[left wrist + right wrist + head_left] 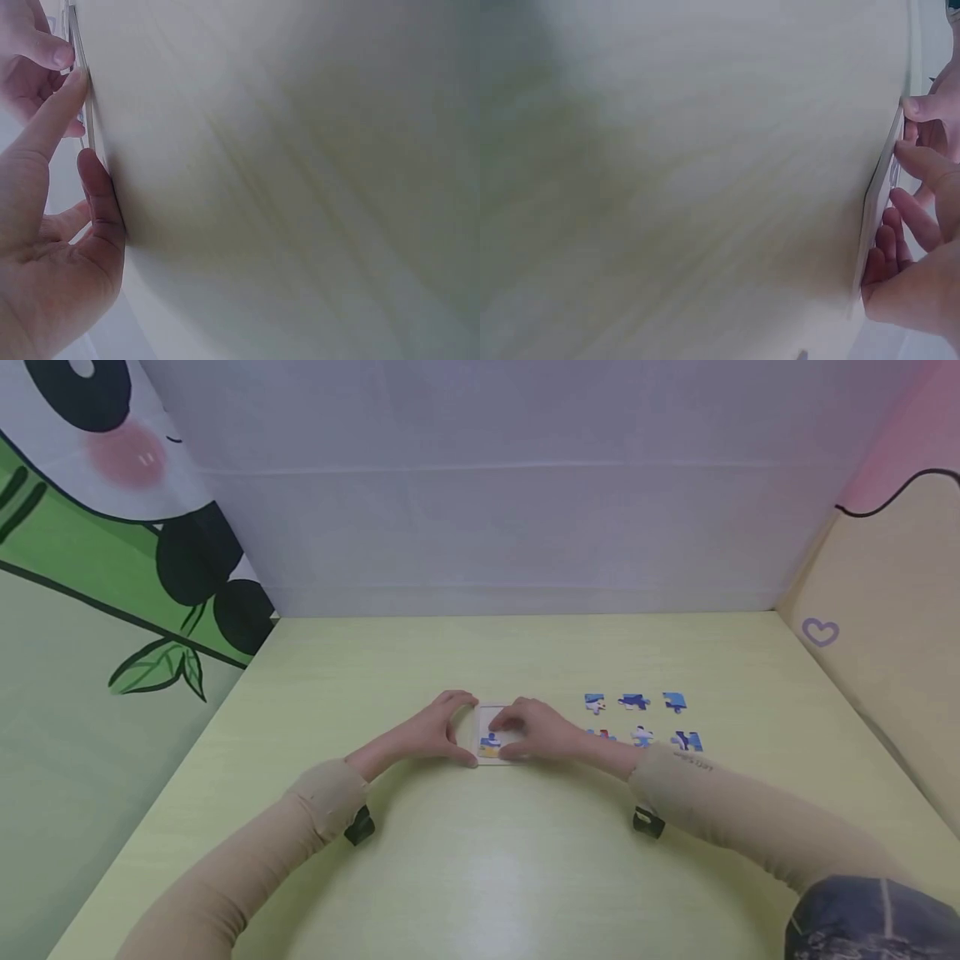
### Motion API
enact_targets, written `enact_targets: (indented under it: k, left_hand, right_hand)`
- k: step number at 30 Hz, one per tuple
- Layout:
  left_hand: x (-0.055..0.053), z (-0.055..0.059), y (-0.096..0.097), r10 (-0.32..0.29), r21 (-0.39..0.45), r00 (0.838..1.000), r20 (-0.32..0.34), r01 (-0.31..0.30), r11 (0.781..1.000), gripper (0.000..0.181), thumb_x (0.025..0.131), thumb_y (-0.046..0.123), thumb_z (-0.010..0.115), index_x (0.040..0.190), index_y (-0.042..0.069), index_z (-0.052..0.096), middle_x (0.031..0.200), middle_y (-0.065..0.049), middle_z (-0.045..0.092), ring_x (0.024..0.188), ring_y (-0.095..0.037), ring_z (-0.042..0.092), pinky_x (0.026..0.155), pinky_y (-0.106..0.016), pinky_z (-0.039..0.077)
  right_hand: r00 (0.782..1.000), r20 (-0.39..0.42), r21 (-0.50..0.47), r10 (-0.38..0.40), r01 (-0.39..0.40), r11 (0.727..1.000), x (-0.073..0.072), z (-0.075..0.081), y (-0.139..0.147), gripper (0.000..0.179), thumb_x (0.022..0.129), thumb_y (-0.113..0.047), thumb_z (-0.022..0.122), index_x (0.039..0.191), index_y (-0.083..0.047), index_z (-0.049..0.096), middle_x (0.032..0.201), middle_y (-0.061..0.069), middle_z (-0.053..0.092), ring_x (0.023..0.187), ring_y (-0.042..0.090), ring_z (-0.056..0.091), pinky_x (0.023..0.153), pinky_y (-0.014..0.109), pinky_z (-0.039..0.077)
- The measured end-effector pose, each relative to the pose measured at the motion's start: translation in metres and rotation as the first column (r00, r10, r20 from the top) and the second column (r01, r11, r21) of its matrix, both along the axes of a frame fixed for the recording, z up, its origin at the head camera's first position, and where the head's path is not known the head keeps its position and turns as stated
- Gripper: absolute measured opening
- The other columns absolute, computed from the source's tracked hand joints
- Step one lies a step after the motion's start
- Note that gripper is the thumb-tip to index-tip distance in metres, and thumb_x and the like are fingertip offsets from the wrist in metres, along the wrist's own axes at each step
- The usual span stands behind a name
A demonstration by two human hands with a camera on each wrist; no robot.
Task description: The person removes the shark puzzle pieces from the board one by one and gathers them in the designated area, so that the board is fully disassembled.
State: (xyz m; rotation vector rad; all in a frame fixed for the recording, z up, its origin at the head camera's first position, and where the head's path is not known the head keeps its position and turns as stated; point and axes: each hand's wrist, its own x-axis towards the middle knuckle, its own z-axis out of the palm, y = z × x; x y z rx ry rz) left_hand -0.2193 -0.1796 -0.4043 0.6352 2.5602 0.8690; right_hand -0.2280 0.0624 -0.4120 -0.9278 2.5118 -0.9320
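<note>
A small white-rimmed puzzle tray lies flat on the table. My left hand holds its left side, thumb at the near corner and fingers at the far corner. Over the tray my right hand bends down, its thumb and index finger about a blue and yellow puzzle piece in the near left part. The right hand hides the rest of the tray. In the left wrist view the left hand is at the tray's edge. From the right wrist, the tray appears edge-on beneath the right hand.
Loose puzzle pieces lie in two rows to the right, including a far left piece, a middle piece and a far right piece. My right forearm partly covers the nearer row. A pale wall stands behind the table.
</note>
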Motion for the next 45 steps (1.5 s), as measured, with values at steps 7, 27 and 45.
enact_targets:
  k: [7, 27, 45]
  left_hand:
    - [-0.0017, -0.0037, -0.0004, -0.003, 0.003, 1.000, -0.008, 0.003, 1.000, 0.095, 0.074, 0.032, 0.088, 0.149, 0.009, 0.034, 0.157, -0.014, 0.025, 0.069, -0.011, 0.055, 0.068, -0.022, 0.050]
    - [0.0014, 0.0007, 0.0002, 0.008, 0.001, 1.000, 0.011, -0.008, 1.000, 0.097, 0.073, 0.031, 0.088, 0.150, 0.009, 0.034, 0.159, -0.015, 0.023, 0.069, -0.011, 0.055, 0.066, -0.021, 0.049]
    - [0.0009, 0.0019, 0.0019, 0.003, 0.007, 1.000, 0.012, -0.003, 1.000, 0.097, 0.073, 0.030, 0.089, 0.150, 0.008, 0.034, 0.158, -0.016, 0.024, 0.071, -0.011, 0.055, 0.066, -0.021, 0.049]
  right_hand:
    - [0.997, 0.070, -0.049, -0.009, 0.012, 0.999, 0.0018, -0.0012, -0.0029, 0.035, 0.084, -0.015, 0.078, 0.118, -0.014, 0.070, 0.118, 0.002, 0.069, 0.109, 0.018, 0.056, 0.100, 0.037, 0.044]
    - [0.991, 0.131, -0.085, -0.002, 0.013, 0.996, 0.0019, -0.0048, -0.0081, 0.039, 0.081, -0.010, 0.079, 0.117, -0.009, 0.066, 0.106, 0.001, 0.069, 0.096, 0.012, 0.059, 0.089, 0.026, 0.047]
    - [0.996, 0.094, -0.090, 0.013, -0.004, 0.996, 0.0081, 0.0019, -0.0068, 0.041, 0.080, -0.009, 0.076, 0.121, -0.007, 0.067, 0.107, 0.003, 0.069, 0.097, 0.013, 0.057, 0.088, 0.024, 0.046]
